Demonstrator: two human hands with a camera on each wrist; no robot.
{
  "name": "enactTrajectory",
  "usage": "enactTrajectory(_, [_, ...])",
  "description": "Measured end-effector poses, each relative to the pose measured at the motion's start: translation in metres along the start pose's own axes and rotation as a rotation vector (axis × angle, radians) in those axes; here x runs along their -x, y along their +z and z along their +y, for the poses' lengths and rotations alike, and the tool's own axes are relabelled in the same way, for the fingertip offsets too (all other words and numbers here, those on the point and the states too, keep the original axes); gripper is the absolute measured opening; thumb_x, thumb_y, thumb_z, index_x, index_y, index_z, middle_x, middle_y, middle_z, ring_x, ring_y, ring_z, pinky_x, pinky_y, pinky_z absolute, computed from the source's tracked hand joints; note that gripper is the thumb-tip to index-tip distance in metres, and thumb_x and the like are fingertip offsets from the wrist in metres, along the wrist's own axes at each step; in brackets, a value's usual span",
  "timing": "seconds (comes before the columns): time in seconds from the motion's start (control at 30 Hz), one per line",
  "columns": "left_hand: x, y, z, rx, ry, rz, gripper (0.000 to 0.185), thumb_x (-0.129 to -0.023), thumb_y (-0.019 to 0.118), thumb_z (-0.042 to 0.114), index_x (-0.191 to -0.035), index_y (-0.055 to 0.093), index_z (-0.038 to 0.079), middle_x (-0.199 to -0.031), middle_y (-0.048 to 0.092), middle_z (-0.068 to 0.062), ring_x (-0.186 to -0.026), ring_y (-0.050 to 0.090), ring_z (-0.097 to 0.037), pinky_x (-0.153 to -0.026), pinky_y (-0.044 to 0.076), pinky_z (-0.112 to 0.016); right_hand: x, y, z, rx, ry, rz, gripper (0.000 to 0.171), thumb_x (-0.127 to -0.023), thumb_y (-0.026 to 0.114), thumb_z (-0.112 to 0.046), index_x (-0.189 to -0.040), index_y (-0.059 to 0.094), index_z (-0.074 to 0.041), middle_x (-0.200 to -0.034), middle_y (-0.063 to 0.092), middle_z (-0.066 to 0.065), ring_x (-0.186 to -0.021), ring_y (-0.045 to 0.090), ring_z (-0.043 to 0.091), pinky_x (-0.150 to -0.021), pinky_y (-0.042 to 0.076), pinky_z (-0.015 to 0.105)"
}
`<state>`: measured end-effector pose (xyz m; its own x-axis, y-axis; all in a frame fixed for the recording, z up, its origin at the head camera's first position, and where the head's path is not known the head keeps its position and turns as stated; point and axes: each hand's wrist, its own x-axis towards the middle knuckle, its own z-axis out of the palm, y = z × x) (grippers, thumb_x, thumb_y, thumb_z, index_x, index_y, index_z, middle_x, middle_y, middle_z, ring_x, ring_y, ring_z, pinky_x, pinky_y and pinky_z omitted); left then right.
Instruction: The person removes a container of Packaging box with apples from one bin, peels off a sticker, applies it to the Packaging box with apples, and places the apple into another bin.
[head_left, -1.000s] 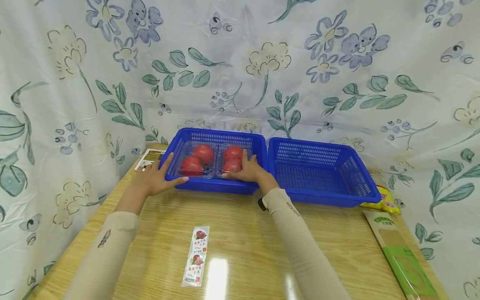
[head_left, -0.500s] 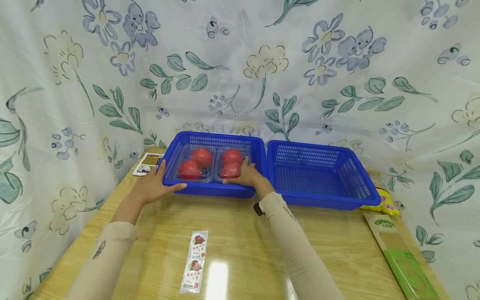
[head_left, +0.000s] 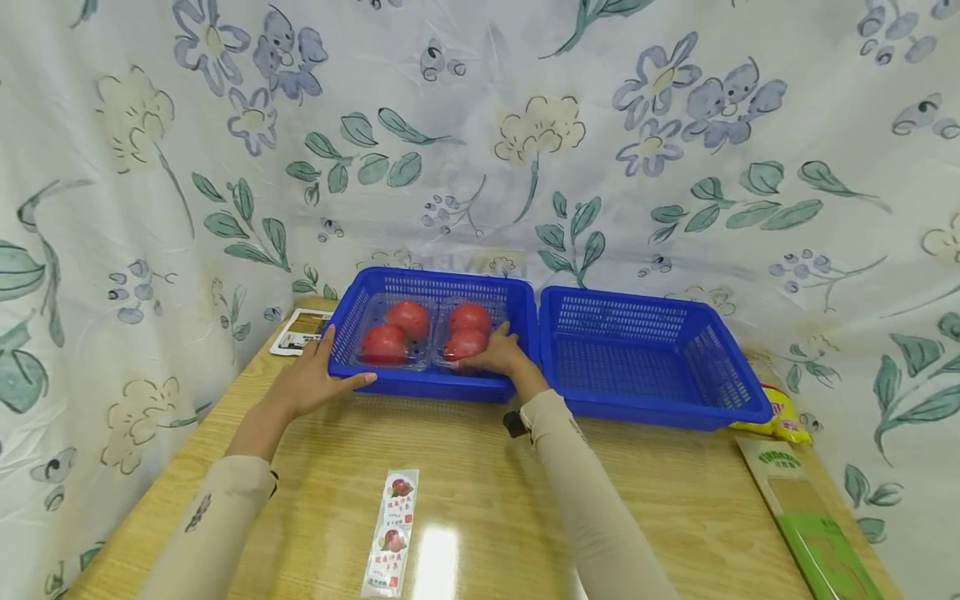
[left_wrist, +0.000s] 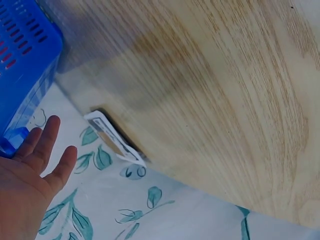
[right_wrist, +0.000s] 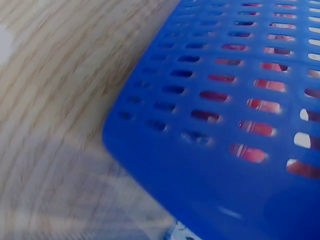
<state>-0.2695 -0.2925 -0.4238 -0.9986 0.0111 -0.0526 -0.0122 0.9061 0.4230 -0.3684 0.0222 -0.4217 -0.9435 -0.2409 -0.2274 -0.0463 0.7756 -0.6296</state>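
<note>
Head view: left hand [head_left: 311, 383] is lying open, fingers straight, against the left blue basket's [head_left: 420, 385] near-left corner. Right hand [head_left: 498, 354] is reaching over the front rim, fingers curling on the clear tomato tray [head_left: 427, 337] inside.

Left wrist: fingers [left_wrist: 42, 145] are spreading straight beside the basket wall [left_wrist: 22, 60].

Right wrist: only the basket wall [right_wrist: 220, 150] is showing; hand out of sight.

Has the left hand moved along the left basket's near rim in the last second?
No. The left hand rests at the near left corner of the left basket, as before; small shifts in the head view match the camera's own motion, since the baskets shift alike.
</note>
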Motion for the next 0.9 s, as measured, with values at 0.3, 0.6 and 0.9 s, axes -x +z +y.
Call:
enactTrajectory(0.3, [0.001,0.001,0.0,0.026,-0.003,-0.005,0.126,-0.081,0.055,0.079,-0.158,-0.012,0.006,-0.155,0.014,-0.04,-0.133,0.029,-0.065,-0.101,0.032,-0.073,-0.009,0.0,0.002,-0.35,0.11,-0.028,0.134,-0.074,0.088,-0.025,-0.156,-0.014,-0.003,-0.164,0.008,0.024,-0.152,0.014,0.037,-0.122,0.019,0.045])
enactTrajectory(0.6, [0.003,0.0,0.0,0.037,-0.008,-0.006,0.125,-0.081,0.056,0.078,-0.158,-0.014,0.008,-0.156,0.013,-0.039,-0.133,0.029,-0.064,-0.099,0.035,-0.073,-0.014,-0.001,-0.001,-0.466,0.124,-0.043,0.128,-0.073,0.087,-0.012,-0.159,-0.008,-0.01,-0.166,0.002,0.017,-0.153,0.006,0.034,-0.123,0.014,0.045])
enactTrajectory(0.9, [0.003,0.001,0.002,0.04,-0.014,-0.021,0.124,-0.082,0.055,0.078,-0.157,-0.015,0.008,-0.156,0.008,-0.04,-0.134,0.027,-0.066,-0.097,0.035,-0.074,-0.017,0.001,-0.003,-0.512,0.145,-0.05,0.129,-0.072,0.088,-0.01,-0.16,-0.007,-0.013,-0.167,0.003,0.016,-0.153,0.004,0.032,-0.123,0.012,0.044])
